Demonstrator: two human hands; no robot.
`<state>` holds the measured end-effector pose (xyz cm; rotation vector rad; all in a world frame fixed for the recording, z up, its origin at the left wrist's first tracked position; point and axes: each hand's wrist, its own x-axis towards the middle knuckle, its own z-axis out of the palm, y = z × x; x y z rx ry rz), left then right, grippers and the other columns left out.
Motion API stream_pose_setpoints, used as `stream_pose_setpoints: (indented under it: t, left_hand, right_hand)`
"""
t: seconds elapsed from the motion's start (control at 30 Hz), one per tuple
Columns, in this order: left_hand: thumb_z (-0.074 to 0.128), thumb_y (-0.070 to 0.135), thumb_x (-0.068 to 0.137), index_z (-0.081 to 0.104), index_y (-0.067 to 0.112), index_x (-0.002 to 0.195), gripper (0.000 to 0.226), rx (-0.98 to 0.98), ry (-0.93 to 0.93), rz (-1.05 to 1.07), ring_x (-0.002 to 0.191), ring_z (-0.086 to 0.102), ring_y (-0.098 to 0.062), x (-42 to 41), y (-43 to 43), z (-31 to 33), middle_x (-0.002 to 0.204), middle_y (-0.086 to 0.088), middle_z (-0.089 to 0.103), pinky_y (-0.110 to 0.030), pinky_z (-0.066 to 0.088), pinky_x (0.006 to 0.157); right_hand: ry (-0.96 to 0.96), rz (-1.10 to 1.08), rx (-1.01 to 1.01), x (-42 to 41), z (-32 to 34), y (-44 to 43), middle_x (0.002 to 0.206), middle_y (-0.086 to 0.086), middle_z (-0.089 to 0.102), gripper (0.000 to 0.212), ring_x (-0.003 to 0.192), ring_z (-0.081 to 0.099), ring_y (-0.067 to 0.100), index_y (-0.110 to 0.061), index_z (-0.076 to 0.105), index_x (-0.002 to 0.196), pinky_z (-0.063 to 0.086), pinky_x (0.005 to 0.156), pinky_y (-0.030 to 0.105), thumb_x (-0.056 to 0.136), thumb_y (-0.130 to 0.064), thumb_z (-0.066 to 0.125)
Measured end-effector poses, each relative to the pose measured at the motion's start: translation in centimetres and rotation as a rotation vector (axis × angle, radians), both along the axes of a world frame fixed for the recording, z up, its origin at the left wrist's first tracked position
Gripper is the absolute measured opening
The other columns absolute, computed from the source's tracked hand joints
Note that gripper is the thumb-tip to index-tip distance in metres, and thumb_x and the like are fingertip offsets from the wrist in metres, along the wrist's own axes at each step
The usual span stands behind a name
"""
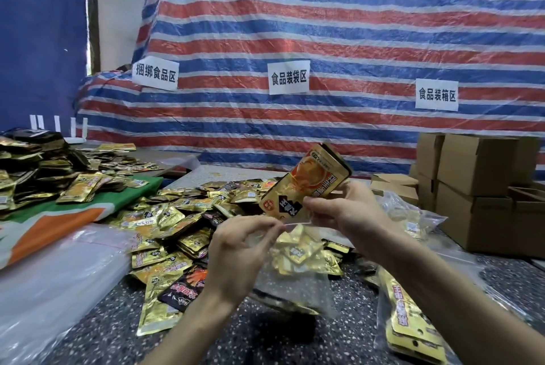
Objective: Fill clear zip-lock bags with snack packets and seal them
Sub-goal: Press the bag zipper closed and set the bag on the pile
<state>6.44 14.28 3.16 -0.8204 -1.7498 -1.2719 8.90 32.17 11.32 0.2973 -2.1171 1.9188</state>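
We hold a clear plastic bag point(295, 288).
Left hand point(236, 249) pinches its top edge; right hand point(351, 211) grips gold foil snack packets point(309, 179) above.

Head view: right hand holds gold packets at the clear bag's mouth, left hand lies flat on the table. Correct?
No: the head view shows the left hand pinching the clear bag by its rim. The right hand does hold gold packets at its mouth.
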Motion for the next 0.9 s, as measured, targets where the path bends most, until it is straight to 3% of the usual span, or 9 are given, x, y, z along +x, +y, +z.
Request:
stream_pose_setpoints:
  t: [0.07, 0.17, 0.27, 0.4, 0.63, 0.7, 0.77, 0.83, 0.9]
  left_hand:
    - [0.069, 0.057, 0.077, 0.067, 0.039, 0.084, 0.019, -0.004, -0.065, -0.006, 0.078, 0.065, 0.001, -0.2, -0.9, 0.1, 0.079, 0.027, 0.067, -0.039, 0.052, 0.074]
    - [0.065, 0.075, 0.067, 0.066, 0.039, 0.083, 0.039, -0.208, -0.196, 0.088, 0.094, 0.058, -0.001, -1.5, -3.1, 0.2, 0.09, 0.023, 0.065, -0.043, 0.042, 0.092]
    - [0.074, 0.055, 0.075, 0.067, 0.036, 0.084, 0.022, -0.43, -0.297, 0.118, 0.108, 0.052, -0.005, -3.0, -5.0, 0.7, 0.102, 0.018, 0.063, -0.045, 0.035, 0.104]
    - [0.072, 0.035, 0.086, 0.067, 0.035, 0.086, 0.005, -0.503, -0.325, 0.013, 0.09, 0.06, -0.002, -3.2, -5.1, 1.6, 0.09, 0.017, 0.067, -0.042, 0.051, 0.085]
    - [0.075, 0.023, 0.085, 0.068, 0.022, 0.083, 0.008, -0.32, -0.203, 0.039, 0.079, 0.061, 0.0, -2.5, -2.6, 2.9, 0.08, 0.015, 0.067, -0.024, 0.052, 0.074]
    - [0.075, 0.023, 0.085, 0.068, 0.02, 0.083, 0.009, -0.353, -0.214, 0.049, 0.076, 0.062, -0.002, -2.3, -2.2, 3.1, 0.079, 0.012, 0.068, -0.025, 0.052, 0.071]
    - [0.075, 0.022, 0.086, 0.067, 0.021, 0.082, 0.009, -0.355, -0.214, 0.061, 0.077, 0.062, -0.004, -2.0, -1.9, 3.2, 0.079, 0.011, 0.067, -0.024, 0.051, 0.071]
    - [0.074, 0.02, 0.086, 0.064, 0.023, 0.081, 0.012, -0.335, -0.201, 0.072, 0.076, 0.061, -0.002, -1.8, -1.6, 3.4, 0.079, 0.011, 0.066, -0.02, 0.048, 0.07]
    - [0.074, 0.022, 0.086, 0.064, 0.025, 0.08, 0.012, -0.346, -0.178, 0.071, 0.075, 0.06, -0.001, -1.5, -1.5, 3.7, 0.078, 0.012, 0.065, -0.018, 0.046, 0.069]
  right_hand:
    - [0.025, 0.011, -0.007, 0.2, 0.1, 0.3, 0.081, 0.012, 0.077, 0.022, 0.069, 0.075, 0.02, 0.009, 0.061, 0.107, 0.057, 0.058, 0.022, 0.085, 0.01, 0.067]
    - [0.037, 0.032, 0.018, 0.6, 0.3, 1.0, 0.088, 0.014, 0.077, 0.018, 0.08, 0.076, 0.027, 0.005, 0.065, 0.102, 0.06, 0.065, 0.026, 0.085, 0.009, 0.069]
    - [0.065, -0.004, 0.111, 0.9, 0.5, 1.5, 0.088, 0.009, 0.078, 0.015, 0.081, 0.076, 0.025, -0.002, 0.07, 0.094, 0.062, 0.068, 0.029, 0.082, 0.007, 0.073]
    - [0.09, -0.073, 0.384, 1.2, 0.8, 1.4, 0.084, -0.001, 0.078, 0.017, 0.078, 0.075, 0.015, -0.012, 0.076, 0.089, 0.061, 0.069, 0.026, 0.077, -0.002, 0.081]
    - [0.325, -0.301, 0.844, 1.6, 0.9, 1.0, 0.076, -0.007, 0.071, 0.007, 0.069, 0.066, 0.003, -0.016, 0.075, 0.084, 0.055, 0.064, 0.019, 0.085, -0.01, 0.07]
    - [0.365, -0.244, 0.879, 2.1, 1.2, 1.2, 0.07, -0.008, 0.068, 0.017, 0.064, 0.062, 0.001, -0.017, 0.073, 0.079, 0.048, 0.055, 0.016, 0.092, -0.027, 0.068]
    - [0.316, -0.121, 0.954, 2.7, 1.3, 1.4, 0.072, -0.006, 0.066, 0.045, 0.064, 0.059, 0.003, -0.018, 0.072, 0.078, 0.048, 0.053, 0.019, 0.089, -0.059, 0.057]
    - [0.267, -0.058, 1.072, 3.3, 1.3, 2.0, 0.086, -0.008, 0.065, 0.057, 0.076, 0.059, 0.005, -0.022, 0.071, 0.082, 0.054, 0.066, 0.026, 0.077, -0.075, 0.051]
    - [0.283, -0.062, 1.124, 3.6, 1.2, 2.8, 0.098, -0.011, 0.061, 0.04, 0.091, 0.056, 0.005, -0.027, 0.069, 0.079, 0.054, 0.08, 0.032, 0.079, -0.066, 0.062]
